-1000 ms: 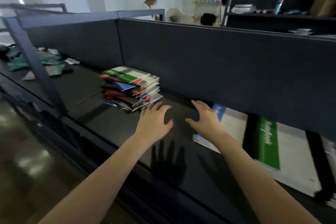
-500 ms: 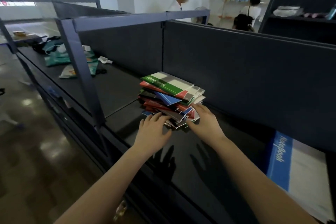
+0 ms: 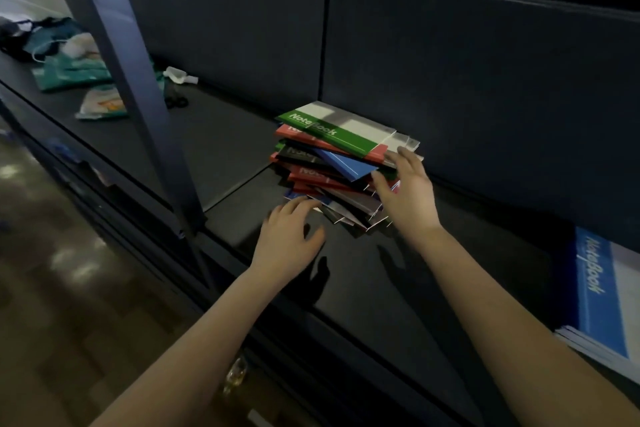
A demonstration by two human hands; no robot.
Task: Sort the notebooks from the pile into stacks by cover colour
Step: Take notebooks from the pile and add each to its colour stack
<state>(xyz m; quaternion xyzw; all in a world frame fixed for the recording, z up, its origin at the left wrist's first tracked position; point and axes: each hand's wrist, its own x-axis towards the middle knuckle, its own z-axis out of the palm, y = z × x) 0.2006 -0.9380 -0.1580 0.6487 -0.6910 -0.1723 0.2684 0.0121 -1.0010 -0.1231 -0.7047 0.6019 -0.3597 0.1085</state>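
We judge the step in hand to be taking the next book off the pile of notebooks, which sits toward the back edge of the shelf, close to the back panel. The pile is loose and fanned, with a green notebook on top and red, black and blue covers jutting out below. A sorted blue stack lies well apart, at the shelf's front edge on our right.

Our left hand is open with its fingers loosely spread; its fingertips are at the pile's near bottom corner, and it grips nothing. Our right hand is also open, fingers spread against the pile's right side, touching the cover edges without closing on any.

The next move, we think, calls for steadying the pile with one hand while lifting only the top cover, since the skewed books could slide
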